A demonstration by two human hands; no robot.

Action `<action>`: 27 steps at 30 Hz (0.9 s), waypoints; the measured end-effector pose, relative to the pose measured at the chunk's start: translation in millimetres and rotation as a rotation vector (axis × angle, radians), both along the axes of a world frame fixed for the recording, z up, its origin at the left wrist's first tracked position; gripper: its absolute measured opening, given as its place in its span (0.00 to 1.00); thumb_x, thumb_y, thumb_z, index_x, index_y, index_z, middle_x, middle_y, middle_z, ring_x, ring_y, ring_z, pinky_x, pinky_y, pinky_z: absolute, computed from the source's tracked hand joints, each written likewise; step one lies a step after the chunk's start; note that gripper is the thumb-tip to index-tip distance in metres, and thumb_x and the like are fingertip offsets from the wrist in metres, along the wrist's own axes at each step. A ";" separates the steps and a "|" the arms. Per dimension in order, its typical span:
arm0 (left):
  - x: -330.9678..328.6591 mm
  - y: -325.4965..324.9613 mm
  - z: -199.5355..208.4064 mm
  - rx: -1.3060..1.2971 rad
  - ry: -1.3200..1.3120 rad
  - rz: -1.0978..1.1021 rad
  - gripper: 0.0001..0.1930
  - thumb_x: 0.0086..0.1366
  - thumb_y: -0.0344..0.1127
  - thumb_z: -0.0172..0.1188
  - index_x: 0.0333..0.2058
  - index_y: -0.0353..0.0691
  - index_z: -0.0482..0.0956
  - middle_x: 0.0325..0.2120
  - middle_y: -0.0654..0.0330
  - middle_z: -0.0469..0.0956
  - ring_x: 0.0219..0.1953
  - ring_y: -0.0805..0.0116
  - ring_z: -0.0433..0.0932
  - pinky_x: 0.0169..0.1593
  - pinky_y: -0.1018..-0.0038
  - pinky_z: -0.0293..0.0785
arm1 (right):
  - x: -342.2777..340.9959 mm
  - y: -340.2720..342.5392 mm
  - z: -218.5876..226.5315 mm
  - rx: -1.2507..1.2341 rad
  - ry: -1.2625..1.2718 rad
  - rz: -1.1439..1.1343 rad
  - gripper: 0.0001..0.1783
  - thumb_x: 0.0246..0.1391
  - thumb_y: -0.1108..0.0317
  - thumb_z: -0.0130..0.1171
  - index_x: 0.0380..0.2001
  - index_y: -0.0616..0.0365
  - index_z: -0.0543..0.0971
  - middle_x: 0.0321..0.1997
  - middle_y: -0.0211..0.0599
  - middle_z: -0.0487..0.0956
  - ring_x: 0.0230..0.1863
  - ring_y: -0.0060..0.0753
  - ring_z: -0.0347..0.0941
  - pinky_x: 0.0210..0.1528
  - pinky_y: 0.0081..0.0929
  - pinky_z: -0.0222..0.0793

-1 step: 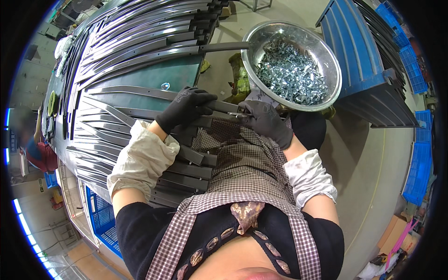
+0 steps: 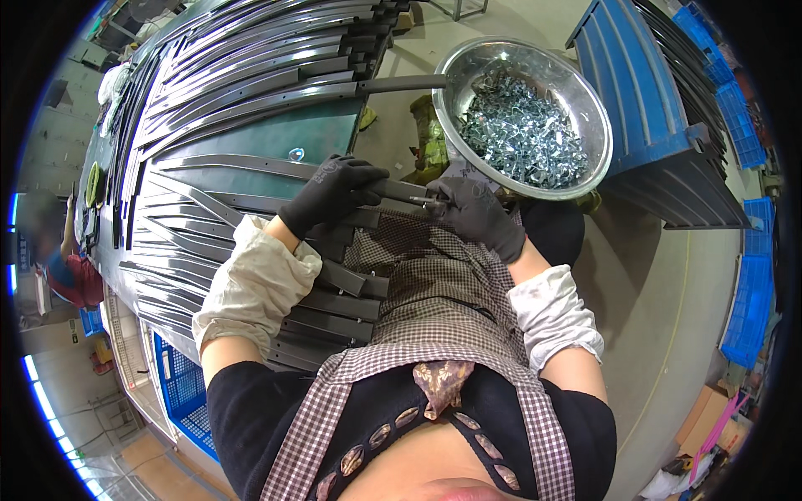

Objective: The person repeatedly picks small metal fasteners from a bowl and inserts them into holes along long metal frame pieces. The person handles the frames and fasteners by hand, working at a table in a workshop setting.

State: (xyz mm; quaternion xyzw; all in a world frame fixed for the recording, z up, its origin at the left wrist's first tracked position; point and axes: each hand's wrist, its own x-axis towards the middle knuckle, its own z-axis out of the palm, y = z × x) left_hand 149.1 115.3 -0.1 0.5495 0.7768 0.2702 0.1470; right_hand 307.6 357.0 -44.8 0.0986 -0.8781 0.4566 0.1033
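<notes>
My left hand (image 2: 334, 194), in a dark glove, is closed around a long black strip (image 2: 396, 190) near its right end. The strip stretches back leftward over the table. At the strip's tip, my right hand (image 2: 480, 219), also gloved, pinches a small metal piece (image 2: 424, 200); the fingers partly hide it, so its exact shape is unclear. Several more black strips (image 2: 326, 324) lie below my left forearm, some with small metal bits on their ends. Beyond my right hand, a round metal basin (image 2: 597, 154) holds a heap of small shiny metal clips (image 2: 522, 129).
Many black strips (image 2: 276, 71) cover the far part of the green-topped table (image 2: 313, 134); one reaches over the basin's rim. A blue metal rack (image 2: 631, 92) stands at right, with blue crates (image 2: 746, 313) beyond. Another blue crate (image 2: 188, 384) sits lower left. Another person (image 2: 73, 275) is at far left.
My right hand has shifted very slightly at the strip's tip, and the small metal piece shows a little more. My left hand stays in place.
</notes>
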 end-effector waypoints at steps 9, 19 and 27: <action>1.8 -0.1 -0.2 0.049 0.071 0.043 0.23 0.52 0.37 0.68 0.48 0.37 0.81 0.37 0.51 0.82 0.41 0.50 0.79 0.52 0.62 0.71 | -3.4 1.4 -2.7 0.089 0.011 -0.179 0.17 0.59 0.57 0.60 0.29 0.63 0.76 0.25 0.48 0.76 0.29 0.51 0.74 0.33 0.41 0.69; 0.5 -1.6 -4.3 0.061 0.071 0.042 0.23 0.52 0.36 0.68 0.48 0.38 0.81 0.37 0.51 0.82 0.40 0.51 0.80 0.50 0.62 0.73 | 22.3 1.2 -4.2 0.124 -0.032 -0.068 0.12 0.60 0.61 0.55 0.35 0.59 0.78 0.32 0.48 0.81 0.34 0.52 0.78 0.37 0.43 0.73; -5.1 -3.4 -5.7 0.033 0.047 0.036 0.22 0.53 0.35 0.69 0.48 0.38 0.81 0.39 0.51 0.82 0.41 0.51 0.80 0.49 0.62 0.74 | 5.7 -14.4 17.5 0.458 -0.024 -0.055 0.11 0.58 0.58 0.56 0.35 0.55 0.78 0.31 0.41 0.81 0.33 0.47 0.80 0.33 0.43 0.74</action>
